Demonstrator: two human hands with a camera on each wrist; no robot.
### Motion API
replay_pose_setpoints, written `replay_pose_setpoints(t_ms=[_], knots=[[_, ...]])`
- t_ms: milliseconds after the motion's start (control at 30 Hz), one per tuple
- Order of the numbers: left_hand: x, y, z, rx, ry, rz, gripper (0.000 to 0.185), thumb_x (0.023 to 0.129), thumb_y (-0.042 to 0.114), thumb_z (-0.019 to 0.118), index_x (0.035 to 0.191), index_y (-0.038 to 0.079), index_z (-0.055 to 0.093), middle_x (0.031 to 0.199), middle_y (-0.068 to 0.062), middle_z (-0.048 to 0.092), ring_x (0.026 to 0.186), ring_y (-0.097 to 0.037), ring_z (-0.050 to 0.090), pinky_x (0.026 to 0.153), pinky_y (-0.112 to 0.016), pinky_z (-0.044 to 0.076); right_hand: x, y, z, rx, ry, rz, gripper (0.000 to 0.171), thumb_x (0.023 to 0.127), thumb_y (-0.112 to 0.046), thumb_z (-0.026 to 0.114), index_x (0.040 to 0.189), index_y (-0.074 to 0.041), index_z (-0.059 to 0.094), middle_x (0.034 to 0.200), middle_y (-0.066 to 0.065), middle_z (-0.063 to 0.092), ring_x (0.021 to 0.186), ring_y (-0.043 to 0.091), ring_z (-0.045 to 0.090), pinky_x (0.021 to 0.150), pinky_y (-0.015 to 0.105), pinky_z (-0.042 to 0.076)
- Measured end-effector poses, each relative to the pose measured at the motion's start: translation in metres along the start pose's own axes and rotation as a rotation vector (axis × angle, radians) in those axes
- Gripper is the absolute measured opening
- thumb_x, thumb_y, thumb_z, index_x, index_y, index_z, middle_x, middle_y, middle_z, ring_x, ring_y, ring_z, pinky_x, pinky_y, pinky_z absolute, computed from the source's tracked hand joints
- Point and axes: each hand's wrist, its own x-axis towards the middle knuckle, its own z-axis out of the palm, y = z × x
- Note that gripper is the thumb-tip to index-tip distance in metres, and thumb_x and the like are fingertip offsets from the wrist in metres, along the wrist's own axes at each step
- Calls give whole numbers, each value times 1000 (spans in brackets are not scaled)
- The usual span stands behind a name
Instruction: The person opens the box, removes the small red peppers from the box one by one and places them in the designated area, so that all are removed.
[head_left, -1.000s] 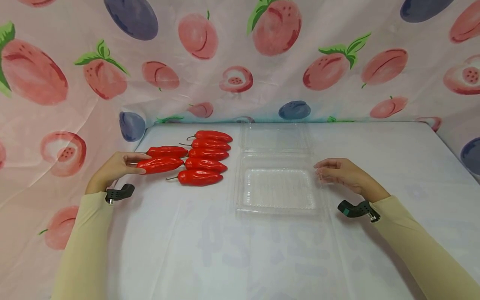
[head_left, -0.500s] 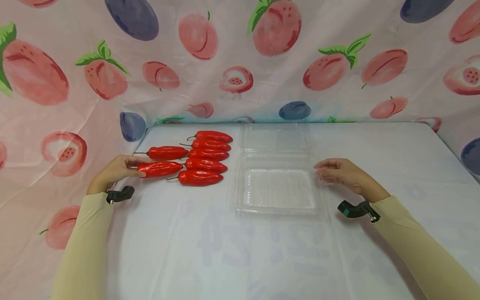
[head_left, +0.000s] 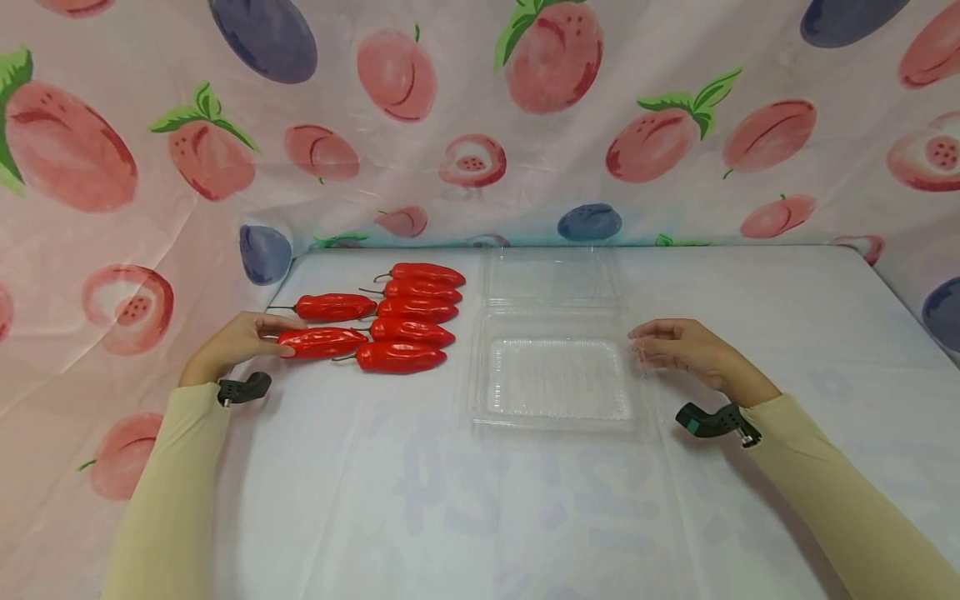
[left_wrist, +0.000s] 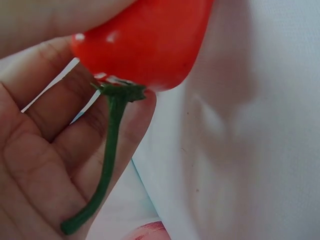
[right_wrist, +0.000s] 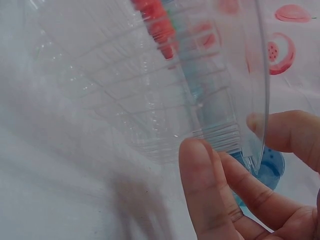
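My left hand [head_left: 243, 342] pinches a red chili pepper [head_left: 324, 342] by its stem end, thumb on the near side and fingers beyond. In the left wrist view, the green stem [left_wrist: 112, 145] points back toward the palm. This pepper lies just in front of another red pepper [head_left: 335, 307], left of a column of several more [head_left: 405, 357]. At the right edge of a clear plastic clamshell container [head_left: 480, 392], my right hand [head_left: 686, 350] holds the rim between thumb and fingers. The right wrist view shows the thumb [right_wrist: 197, 175] on the near side of the clear wall.
The container's lid [head_left: 551, 275] is folded back toward the rear curtain [head_left: 675, 217], which is printed with fruit. A white cloth [head_left: 420, 500] covers the table. The patterned curtain also runs along the left side.
My left hand and its pepper have moved down toward me and slightly right, leaving a gap below the pepper behind. The right hand and the container stay in place.
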Motion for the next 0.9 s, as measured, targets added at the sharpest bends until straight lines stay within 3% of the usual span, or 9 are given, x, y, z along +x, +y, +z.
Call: replay_pose_setpoints(t_ms=[200, 567, 800, 900], knots=[[4, 0, 1, 23, 3, 5, 51, 84, 22, 70, 128, 1, 56, 126, -23, 57, 105, -23, 53, 80, -21, 48, 1, 1, 0, 10, 0, -2, 51, 94, -16, 55, 130, 16, 38, 93, -12, 65, 84, 0, 62, 77, 18, 54], [8, -3, -1, 17, -22, -9, 51, 85, 21, 68, 130, 1, 54, 129, -24, 53, 107, -27, 51, 79, -21, 51, 0, 0, 0, 5, -4, -1, 51, 95, -17, 55, 130, 16, 38, 93, -11, 65, 84, 0, 62, 77, 19, 54], [11, -4, -2, 18, -44, -12, 49, 87, 21, 66, 131, 3, 54, 131, -22, 50, 115, -31, 45, 85, -31, 51, -1, -1, 0, -12, -5, -4, 51, 95, -17, 54, 131, 16, 38, 94, -13, 65, 85, -1, 62, 78, 18, 54], [12, -4, -2, 25, -50, -24, 49, 87, 21, 65, 131, 4, 53, 135, -23, 47, 121, -35, 40, 92, -43, 48, -1, -1, 0, -14, -5, -4, 51, 95, -17, 54, 130, 16, 38, 95, -12, 64, 85, -1, 62, 78, 18, 54]])
